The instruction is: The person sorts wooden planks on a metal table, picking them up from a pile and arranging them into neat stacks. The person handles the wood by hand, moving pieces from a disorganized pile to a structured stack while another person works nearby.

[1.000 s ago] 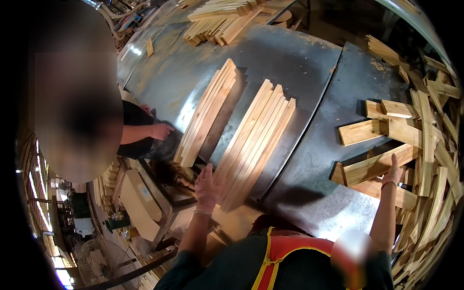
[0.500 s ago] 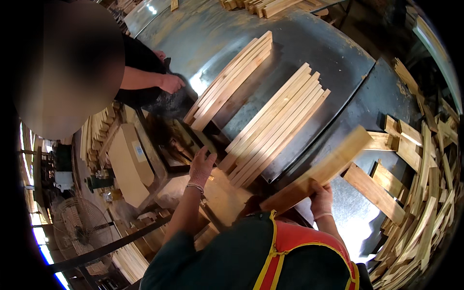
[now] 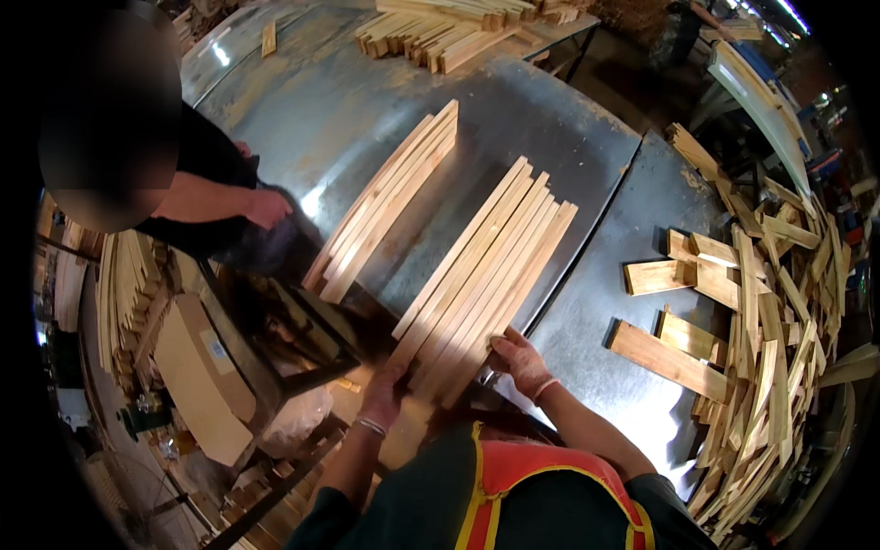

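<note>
A row of long light wooden boards (image 3: 486, 280) lies side by side on the metal table, their near ends jutting over its edge toward me. My left hand (image 3: 383, 394) is closed against the left side of those near ends, its fingertips partly hidden. On the opposite side, my right hand (image 3: 521, 362) grips the outermost board, thumb on top and fingers out of sight. A second, narrower bundle of wooden boards (image 3: 390, 202) rests on the table to the left, apart from my hands.
At the left, a co-worker's hand (image 3: 266, 209) hovers near the table edge. Short wooden offcuts (image 3: 669, 357) lie on the right-hand metal surface (image 3: 587, 394), beside a heap of scrap strips (image 3: 770, 367). More boards (image 3: 440, 41) are stacked at the far edge. A cardboard box (image 3: 197, 376) stands lower left.
The single board in my right hand has come down to the row's right side. My left hand, open before, now closes on the row's left side. The view has shifted.
</note>
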Action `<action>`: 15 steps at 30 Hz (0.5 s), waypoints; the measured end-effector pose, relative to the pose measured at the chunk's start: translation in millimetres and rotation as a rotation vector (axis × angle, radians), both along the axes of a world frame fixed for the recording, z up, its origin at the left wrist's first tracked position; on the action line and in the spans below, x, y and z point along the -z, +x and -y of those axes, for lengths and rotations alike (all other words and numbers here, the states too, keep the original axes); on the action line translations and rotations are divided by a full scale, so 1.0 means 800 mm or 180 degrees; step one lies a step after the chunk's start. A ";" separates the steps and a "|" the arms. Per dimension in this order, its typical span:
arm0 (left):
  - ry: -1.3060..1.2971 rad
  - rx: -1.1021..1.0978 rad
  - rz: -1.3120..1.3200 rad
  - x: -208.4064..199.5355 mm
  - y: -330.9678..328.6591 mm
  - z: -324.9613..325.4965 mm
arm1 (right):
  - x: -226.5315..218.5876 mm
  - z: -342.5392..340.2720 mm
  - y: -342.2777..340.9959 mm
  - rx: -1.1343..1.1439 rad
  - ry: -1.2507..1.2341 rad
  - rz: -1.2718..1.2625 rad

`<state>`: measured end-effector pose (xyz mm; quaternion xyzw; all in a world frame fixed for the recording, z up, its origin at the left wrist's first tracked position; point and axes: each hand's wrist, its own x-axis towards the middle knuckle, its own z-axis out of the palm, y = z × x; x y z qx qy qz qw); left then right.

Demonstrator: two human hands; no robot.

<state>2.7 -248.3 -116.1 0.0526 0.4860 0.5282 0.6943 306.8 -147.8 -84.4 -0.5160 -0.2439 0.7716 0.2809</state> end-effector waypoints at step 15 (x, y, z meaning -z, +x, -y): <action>-0.0016 0.0389 0.0060 -0.241 0.009 -0.078 | -0.003 0.010 0.116 0.0053 0.0022 -0.0092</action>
